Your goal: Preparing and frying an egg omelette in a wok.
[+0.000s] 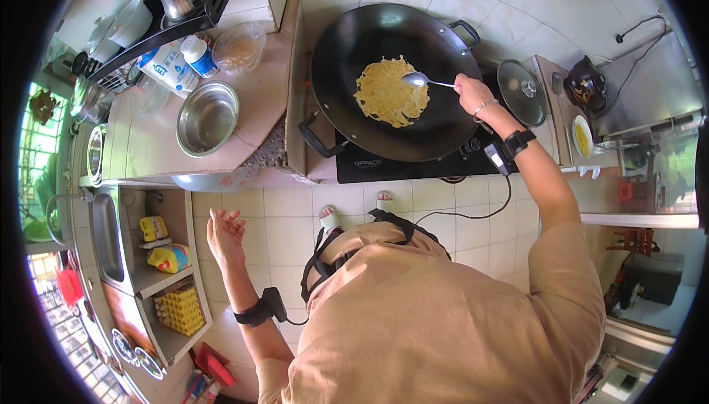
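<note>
In the head view, my right hand (473, 94) grips the handle of a metal spoon (415, 79) over a large black wok (343, 77). The spoon's bowl is at the upper right part of a thin, yellow, ragged-edged pancake-like food (388, 96) lying in the wok's middle; whether it touches the food I cannot tell. The wok stands on a black cooktop (388, 170). My left hand (227, 232) hangs over the floor at the lower left, fingers spread and holding nothing.
Left of the wok, a steel bowl (208, 119), a plastic bowl with food (239, 48) and a white bottle (199, 56) stand on the counter (260, 110). To the right are a glass lid (522, 92), a dark pot (585, 85) and a white dish of yellow food (581, 136).
</note>
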A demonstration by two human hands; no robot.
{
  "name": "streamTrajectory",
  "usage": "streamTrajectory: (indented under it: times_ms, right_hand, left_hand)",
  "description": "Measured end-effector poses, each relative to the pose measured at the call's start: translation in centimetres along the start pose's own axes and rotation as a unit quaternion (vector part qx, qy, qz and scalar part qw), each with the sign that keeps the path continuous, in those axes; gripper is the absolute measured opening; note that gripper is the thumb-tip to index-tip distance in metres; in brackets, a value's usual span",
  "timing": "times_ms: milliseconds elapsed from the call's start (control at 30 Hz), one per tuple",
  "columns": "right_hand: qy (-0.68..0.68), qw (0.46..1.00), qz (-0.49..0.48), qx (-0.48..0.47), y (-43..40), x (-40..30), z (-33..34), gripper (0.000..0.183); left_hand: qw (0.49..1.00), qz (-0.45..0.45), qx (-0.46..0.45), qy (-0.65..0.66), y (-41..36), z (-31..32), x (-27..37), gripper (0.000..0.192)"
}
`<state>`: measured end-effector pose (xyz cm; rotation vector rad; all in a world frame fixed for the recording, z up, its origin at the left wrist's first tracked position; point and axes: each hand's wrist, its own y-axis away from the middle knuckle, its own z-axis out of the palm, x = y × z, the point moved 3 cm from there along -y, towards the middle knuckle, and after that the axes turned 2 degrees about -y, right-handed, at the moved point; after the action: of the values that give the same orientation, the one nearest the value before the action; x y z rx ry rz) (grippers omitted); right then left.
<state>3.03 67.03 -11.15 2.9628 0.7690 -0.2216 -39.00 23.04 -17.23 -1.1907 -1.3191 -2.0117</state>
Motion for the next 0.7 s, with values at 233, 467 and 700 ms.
streamTrajectory:
  times_ms: [233, 467, 700]
  right_hand:
    - [-0.007, 0.999, -0.003, -0.04, -4.7, 1.5, 3.5, 0.01]
    - [-0.014, 0.998, -0.022, -0.06, -7.5, 2.7, 5.8, 0.011]
    - [-0.06, 0.994, -0.045, -0.079, -7.9, 3.3, 7.8, 0.011]
  left_hand:
    - [0.999, 0.008, 0.053, -0.012, 3.8, 0.2, -1.1, 0.035]
    - [0.998, 0.013, 0.066, -0.007, 6.5, 0.5, -2.3, 0.035]
    - [0.996, 0.012, 0.091, -0.019, 8.3, 1.0, -2.4, 0.036]
